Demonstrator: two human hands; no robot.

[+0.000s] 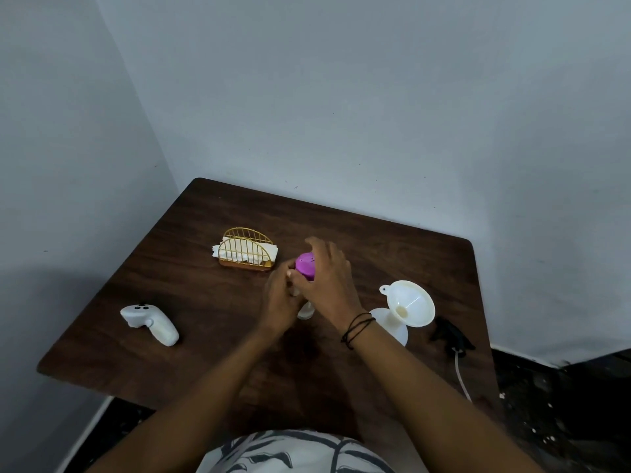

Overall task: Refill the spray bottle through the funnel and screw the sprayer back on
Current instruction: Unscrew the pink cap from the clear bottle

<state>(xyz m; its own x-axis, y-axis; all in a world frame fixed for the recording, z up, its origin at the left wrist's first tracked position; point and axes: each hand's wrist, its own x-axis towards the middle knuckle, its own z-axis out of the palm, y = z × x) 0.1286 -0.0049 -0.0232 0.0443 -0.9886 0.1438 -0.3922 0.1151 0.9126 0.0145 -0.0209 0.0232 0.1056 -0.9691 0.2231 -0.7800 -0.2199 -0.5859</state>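
Note:
A small clear bottle (306,312) with a purple cap (305,265) stands at the table's middle. My left hand (280,298) grips its body from the left. My right hand (329,279) curls over and around the purple cap. To the right, a white funnel (409,302) sits tilted in the neck of the white spray bottle (392,326). The black sprayer head (450,334) lies on the table near the right edge, its white tube (461,373) trailing toward me. Most of the clear bottle is hidden by my hands.
A gold wire napkin holder (246,250) with white napkins stands behind my hands. A white handheld controller (150,323) lies at the left of the dark wooden table (211,353). Grey walls close off the back and left sides.

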